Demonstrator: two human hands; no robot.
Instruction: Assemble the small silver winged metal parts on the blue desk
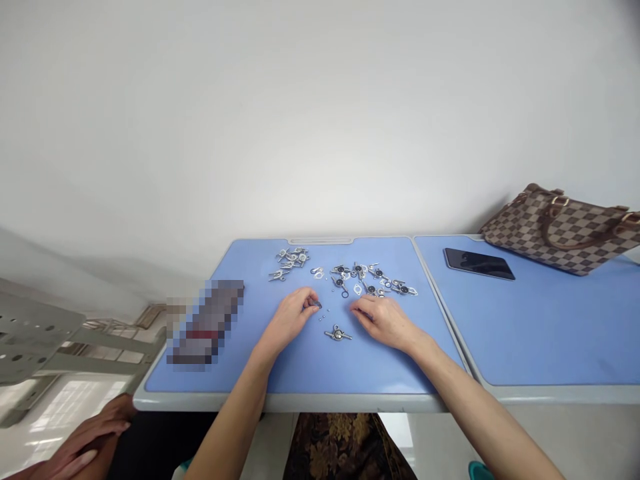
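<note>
My left hand [297, 310] pinches a small dark metal part [316, 304] between thumb and fingertips, just above the blue desk. To its right, my right hand [383, 320] rests with fingers curled together; whatever its fingertips hold is too small to make out. Between and slightly below the hands lies one metal piece [339, 333] with two arms and a ring. A few tiny metal bits [323, 317] are scattered beside it. Beyond my hands, several metal pieces with black round centres [371, 289] are spread out, and a pile of plain metal pieces [295, 257] sits at the back left.
The blue desk [300, 373] meets a second desk [540, 333] at a seam on the right. That one bears a black phone [479, 263] and a checkered handbag [565, 230]. A blurred-out object [207, 323] lies at left. Another person's hands [95, 433] show at lower left.
</note>
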